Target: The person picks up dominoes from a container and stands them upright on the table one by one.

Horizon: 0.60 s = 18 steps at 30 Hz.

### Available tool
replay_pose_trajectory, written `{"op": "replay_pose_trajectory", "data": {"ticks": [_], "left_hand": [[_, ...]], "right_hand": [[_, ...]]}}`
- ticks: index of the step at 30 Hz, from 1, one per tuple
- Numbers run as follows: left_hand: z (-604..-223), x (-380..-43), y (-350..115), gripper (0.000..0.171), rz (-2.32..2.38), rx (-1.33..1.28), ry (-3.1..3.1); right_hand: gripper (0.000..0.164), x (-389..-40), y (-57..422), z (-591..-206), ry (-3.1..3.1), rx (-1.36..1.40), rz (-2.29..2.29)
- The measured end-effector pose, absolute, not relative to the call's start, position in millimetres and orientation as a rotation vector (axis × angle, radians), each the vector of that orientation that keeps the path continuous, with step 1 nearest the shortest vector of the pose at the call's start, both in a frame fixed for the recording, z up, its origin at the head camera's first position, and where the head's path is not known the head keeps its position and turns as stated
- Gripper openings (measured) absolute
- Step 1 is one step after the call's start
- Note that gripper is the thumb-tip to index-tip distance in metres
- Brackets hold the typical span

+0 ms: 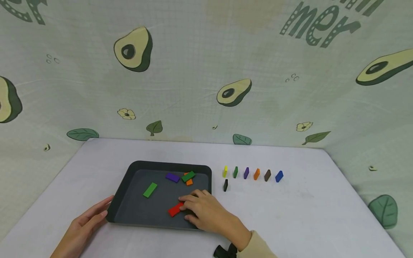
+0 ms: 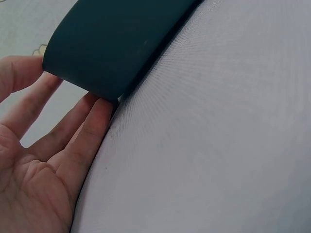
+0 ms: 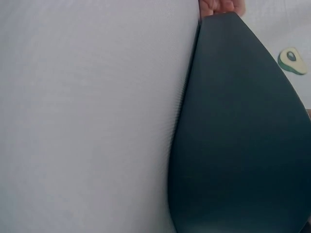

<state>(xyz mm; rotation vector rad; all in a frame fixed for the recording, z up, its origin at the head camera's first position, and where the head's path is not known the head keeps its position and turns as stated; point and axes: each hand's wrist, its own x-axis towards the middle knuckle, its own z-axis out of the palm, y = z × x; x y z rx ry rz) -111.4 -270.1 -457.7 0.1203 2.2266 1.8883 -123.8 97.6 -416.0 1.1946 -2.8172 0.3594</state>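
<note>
A dark baking tray [image 1: 129, 175] sits on the table. My left hand [image 1: 85, 224] touches its near left corner, fingers fairly straight; the left wrist view shows the fingertips against the tray's outer wall [image 2: 112, 48]. Over the tray's near right part, my right hand [image 1: 206, 211] has its fingertips at the right end of a red domino [image 1: 174, 210], thumb a little apart from it. Elsewhere in the tray lie a light green domino [image 1: 150, 190], a purple one [image 1: 172, 177], and a dark green domino [image 1: 188, 176] crossing over an orange one [image 1: 189, 182].
Right of the tray, several dominoes stand upright in a row, from yellow [image 1: 225, 171] to blue [image 1: 279, 176]. A black domino [image 1: 225, 185] stands in front of the yellow one. A black object [image 1: 222, 252] is by the right wrist. Behind hangs an avocado-print cloth [image 1: 187, 107].
</note>
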Motion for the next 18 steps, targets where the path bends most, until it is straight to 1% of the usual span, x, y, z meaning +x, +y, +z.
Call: {"op": "replay_pose_trajectory", "data": {"ticks": [3,6,9,13,15,18], "left_hand": [[-456.8,-112.4,-269.1,0.049,1.851,0.075,2.253],[-456.4,-113.7,-268.3,0.051,1.804,0.032,2.274],[-456.6,-114.2,-268.5,0.052,1.786,0.026,2.274],[-457.1,-113.8,-269.1,0.052,1.807,0.064,2.257],[-457.2,-113.1,-269.1,0.051,1.824,0.084,2.244],[-457.5,-112.7,-269.0,0.050,1.832,0.100,2.235]], "right_hand": [[0.008,-123.3,96.8,-416.0,-2.817,1.167,0.414],[0.015,-123.0,96.1,-415.7,-2.837,1.134,0.404],[0.017,-123.0,95.5,-415.0,-2.854,1.106,0.357],[0.030,-123.2,94.6,-413.3,-2.880,1.088,0.283],[0.029,-123.0,94.6,-412.6,-2.893,1.084,0.270],[0.022,-122.8,94.5,-412.9,-2.911,1.071,0.278]]}}
